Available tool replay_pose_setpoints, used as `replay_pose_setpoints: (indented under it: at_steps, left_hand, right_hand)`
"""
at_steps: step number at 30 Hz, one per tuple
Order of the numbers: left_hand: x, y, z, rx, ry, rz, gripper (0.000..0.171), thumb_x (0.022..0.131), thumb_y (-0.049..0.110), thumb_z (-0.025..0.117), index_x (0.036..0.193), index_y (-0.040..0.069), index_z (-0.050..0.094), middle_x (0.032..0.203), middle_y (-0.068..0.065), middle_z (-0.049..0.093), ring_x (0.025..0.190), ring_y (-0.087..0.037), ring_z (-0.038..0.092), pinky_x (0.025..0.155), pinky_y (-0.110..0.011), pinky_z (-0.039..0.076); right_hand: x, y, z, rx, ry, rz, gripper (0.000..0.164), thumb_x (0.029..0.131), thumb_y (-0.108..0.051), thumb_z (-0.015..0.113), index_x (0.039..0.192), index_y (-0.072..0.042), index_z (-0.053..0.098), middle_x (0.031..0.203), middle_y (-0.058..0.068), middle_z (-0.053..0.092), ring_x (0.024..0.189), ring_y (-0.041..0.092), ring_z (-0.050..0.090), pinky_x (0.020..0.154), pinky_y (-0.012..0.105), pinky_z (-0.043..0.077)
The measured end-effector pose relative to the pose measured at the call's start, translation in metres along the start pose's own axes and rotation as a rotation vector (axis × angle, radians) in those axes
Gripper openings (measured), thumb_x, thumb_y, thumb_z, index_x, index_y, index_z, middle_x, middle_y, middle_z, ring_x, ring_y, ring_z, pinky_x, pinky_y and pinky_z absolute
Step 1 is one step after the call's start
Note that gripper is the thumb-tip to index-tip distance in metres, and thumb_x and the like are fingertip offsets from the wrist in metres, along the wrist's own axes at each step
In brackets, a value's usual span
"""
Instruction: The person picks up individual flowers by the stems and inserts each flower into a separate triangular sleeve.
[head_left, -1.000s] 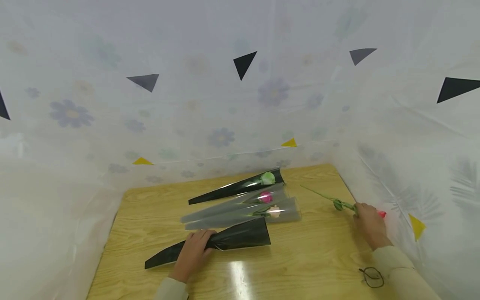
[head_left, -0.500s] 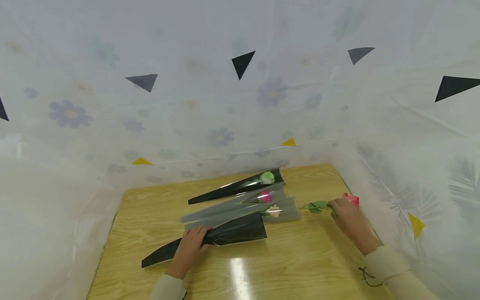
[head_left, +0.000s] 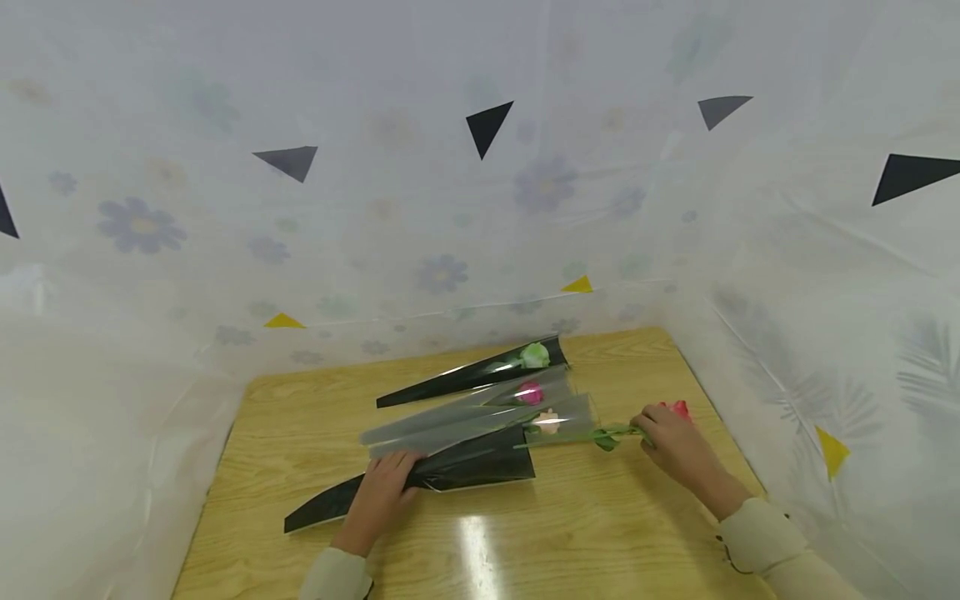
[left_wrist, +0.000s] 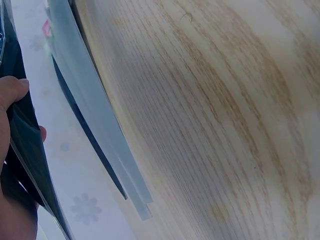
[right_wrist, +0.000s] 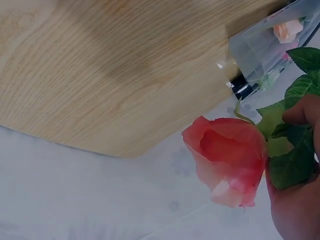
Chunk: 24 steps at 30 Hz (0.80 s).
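My left hand [head_left: 382,496] grips a black flower sleeve [head_left: 472,461] around its narrow middle, its wide mouth facing right. In the left wrist view the thumb and fingers wrap the dark sleeve [left_wrist: 29,130]. My right hand [head_left: 678,450] pinches a red rose [head_left: 677,409] just below the bloom. Its stem points left, with the tip overlapping the black sleeve's mouth in the head view. The right wrist view shows the coral-red bloom [right_wrist: 227,160] and green leaves [right_wrist: 295,160] by my thumb.
Behind lie a black sleeve with a green rose [head_left: 535,356] and two clear sleeves, one with a magenta rose [head_left: 530,393], one with a peach rose [head_left: 549,422]. Glasses [head_left: 731,560] lie partly hidden under the right sleeve. White sheeting [head_left: 442,208] surrounds the wooden table [head_left: 585,533].
My right hand has carried the red rose left from the table's right edge, bringing its stem to the black sleeve's mouth. The left hand and its sleeve shifted slightly.
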<state>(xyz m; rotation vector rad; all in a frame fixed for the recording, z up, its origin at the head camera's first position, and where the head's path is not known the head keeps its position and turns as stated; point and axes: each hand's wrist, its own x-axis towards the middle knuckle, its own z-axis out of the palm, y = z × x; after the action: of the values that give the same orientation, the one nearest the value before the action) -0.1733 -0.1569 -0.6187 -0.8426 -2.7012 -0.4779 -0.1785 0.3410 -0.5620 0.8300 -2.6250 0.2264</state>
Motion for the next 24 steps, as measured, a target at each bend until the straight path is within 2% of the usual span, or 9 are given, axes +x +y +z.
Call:
replay_pose_setpoints:
  at_steps: [9,16,19,24]
  left_hand:
    - [0.002,0.006,-0.001,-0.016,-0.061,-0.015,0.057,0.071,0.020,0.081,0.121,0.019,0.053,0.114,0.002,0.057,0.106,-0.018,0.052,0.082,-0.042,0.041]
    - [0.003,0.010,0.000,-0.020,-0.058,0.001,0.058,0.071,0.020,0.081,0.121,0.021,0.053,0.115,0.003,0.056,0.107,-0.017,0.051,0.083,-0.042,0.040]
    - [0.004,0.011,0.002,-0.021,-0.063,0.013,0.058,0.070,0.020,0.081,0.121,0.021,0.053,0.117,0.003,0.056,0.109,-0.017,0.050,0.081,-0.041,0.040]
    - [0.004,0.014,0.004,0.000,-0.083,0.020,0.057,0.072,0.025,0.080,0.122,0.021,0.052,0.118,0.004,0.055,0.110,-0.016,0.050,0.081,-0.041,0.041]
  right_hand:
    - [0.003,-0.011,0.001,0.022,-0.050,0.001,0.032,0.064,0.005,0.076,0.093,-0.005,0.065,0.088,0.002,0.057,0.079,0.016,0.057,0.066,0.031,0.050]
    - [0.008,-0.023,0.002,0.115,-0.070,-0.036,0.027,0.069,0.008,0.069,0.093,-0.003,0.064,0.085,0.000,0.057,0.076,0.013,0.055,0.062,0.028,0.049]
    - [0.011,-0.029,0.001,0.170,-0.140,-0.004,0.025,0.073,0.004,0.070,0.094,-0.006,0.062,0.087,-0.002,0.059,0.078,0.011,0.055,0.063,0.028,0.048]
    - [0.018,-0.041,-0.002,0.350,-0.273,0.081,0.025,0.080,-0.001,0.067,0.104,-0.007,0.061,0.095,-0.001,0.062,0.084,0.011,0.058,0.069,0.030,0.050]
